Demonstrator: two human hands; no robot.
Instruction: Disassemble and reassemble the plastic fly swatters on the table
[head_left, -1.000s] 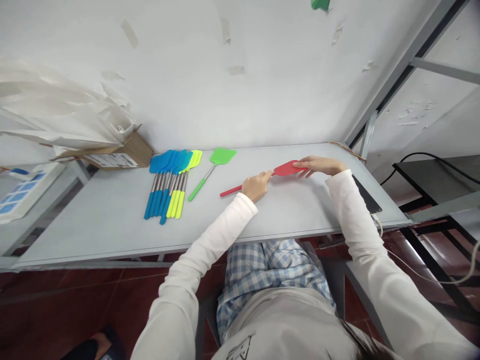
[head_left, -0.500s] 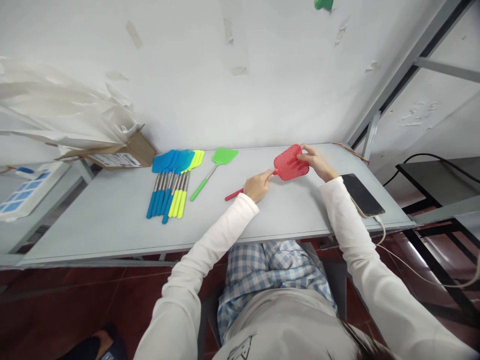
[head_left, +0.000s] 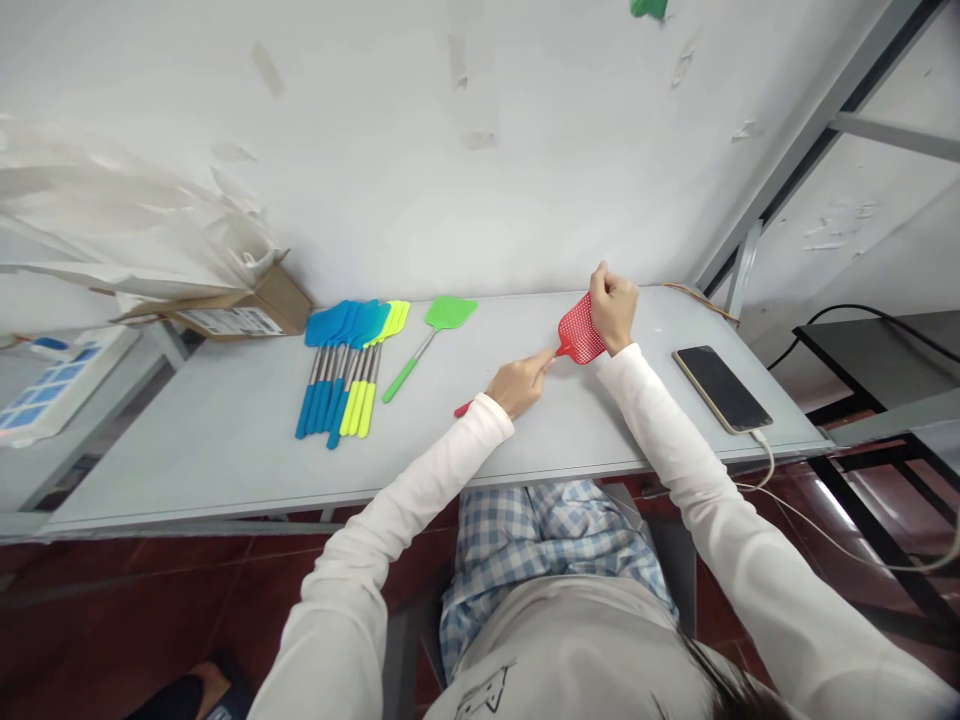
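A red fly swatter (head_left: 577, 335) with a mesh head is held just over the table, head to the right. My left hand (head_left: 519, 385) is closed round its shaft near the neck, and the red handle end shows past the wrist. My right hand (head_left: 615, 308) is curled into a fist at the right side of the mesh head, covering that part; its fingertips are hidden. To the left lies a green fly swatter (head_left: 450, 312) on its own. Further left, several blue fly swatters (head_left: 326, 328) and yellow fly swatters (head_left: 362, 408) lie overlapping in a row.
A phone (head_left: 721, 388) with a white charging cable lies at the right of the grey table (head_left: 210, 440). A cardboard box (head_left: 262, 303) stands at the back left. The white wall (head_left: 375, 150) rises behind the table, and a metal frame (head_left: 817, 130) stands on the right.
My right hand has turned and closed from a spread hold on the head's right edge into a fist, moving slightly left. The left hand keeps its hold.
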